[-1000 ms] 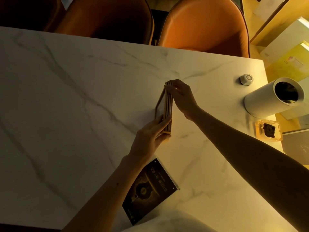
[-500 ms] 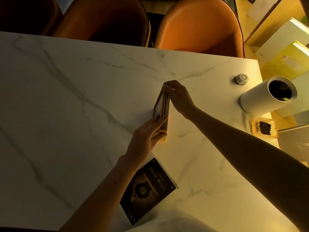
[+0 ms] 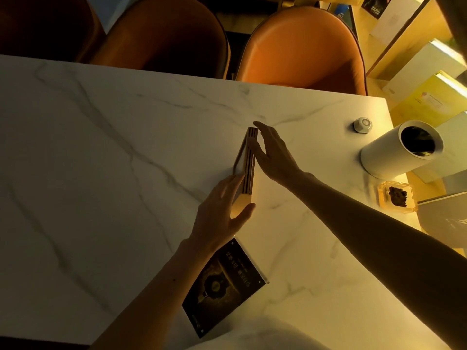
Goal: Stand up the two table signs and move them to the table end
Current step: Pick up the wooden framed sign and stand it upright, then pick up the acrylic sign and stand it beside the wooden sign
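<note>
A wooden-framed table sign (image 3: 249,162) stands upright on its edge in the middle of the white marble table (image 3: 101,173). My left hand (image 3: 222,210) is at its near end, fingers spread, thumb and fingers on either side of the frame without gripping it. At the far end, my right hand (image 3: 275,155) lies flat alongside the sign's right face with its fingers apart. A second sign (image 3: 225,286), dark with gold print in clear acrylic, lies flat near the table's front edge, partly under my left forearm.
A white cylinder (image 3: 399,150) with a dark opening stands near the right table end. Beside it are a small white hexagonal object (image 3: 362,125) and an amber dish (image 3: 396,197) with dark contents. Orange chairs (image 3: 303,46) line the far side.
Both hands gripped the upright sign before; now their fingers have loosened and spread beside it. The sign stays standing in the same spot.
</note>
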